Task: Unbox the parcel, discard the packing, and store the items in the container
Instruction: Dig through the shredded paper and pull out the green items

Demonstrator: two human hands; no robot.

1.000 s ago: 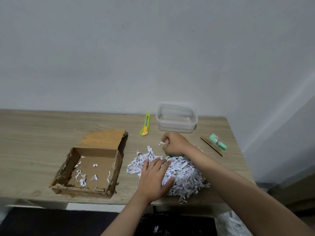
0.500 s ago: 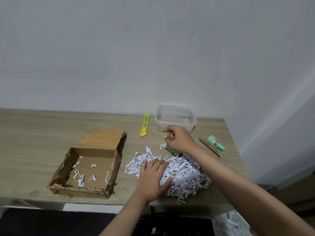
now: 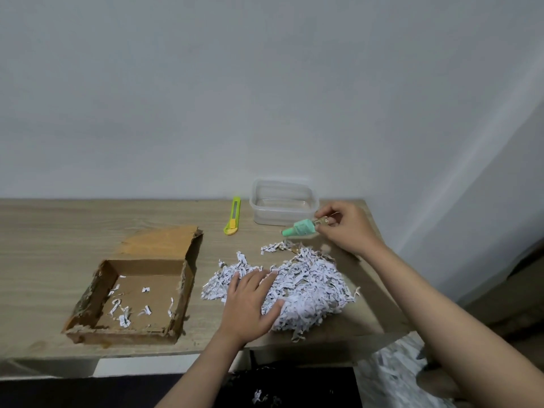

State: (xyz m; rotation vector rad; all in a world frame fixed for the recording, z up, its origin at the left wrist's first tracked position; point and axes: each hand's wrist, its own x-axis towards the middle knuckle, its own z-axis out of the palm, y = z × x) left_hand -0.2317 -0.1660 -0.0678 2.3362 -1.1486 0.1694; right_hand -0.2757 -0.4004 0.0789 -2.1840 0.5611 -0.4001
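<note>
My right hand (image 3: 346, 226) pinches a small mint-green item (image 3: 299, 228) by its end and holds it in the air just in front of the clear plastic container (image 3: 284, 213). My left hand (image 3: 250, 303) lies flat with spread fingers on the pile of white shredded paper (image 3: 306, 287) near the table's front edge. The opened cardboard box (image 3: 132, 290) sits to the left, flap folded back, with a few paper shreds inside.
A yellow-green utility knife (image 3: 232, 216) lies left of the container. The wooden table (image 3: 59, 231) ends close to my right arm, with a wall behind. More shredded paper (image 3: 391, 375) lies on the floor at the lower right.
My right hand has pulled the green item out of the shredded paper and lifted it up and to the right, toward the container. My left hand stays on the pile.
</note>
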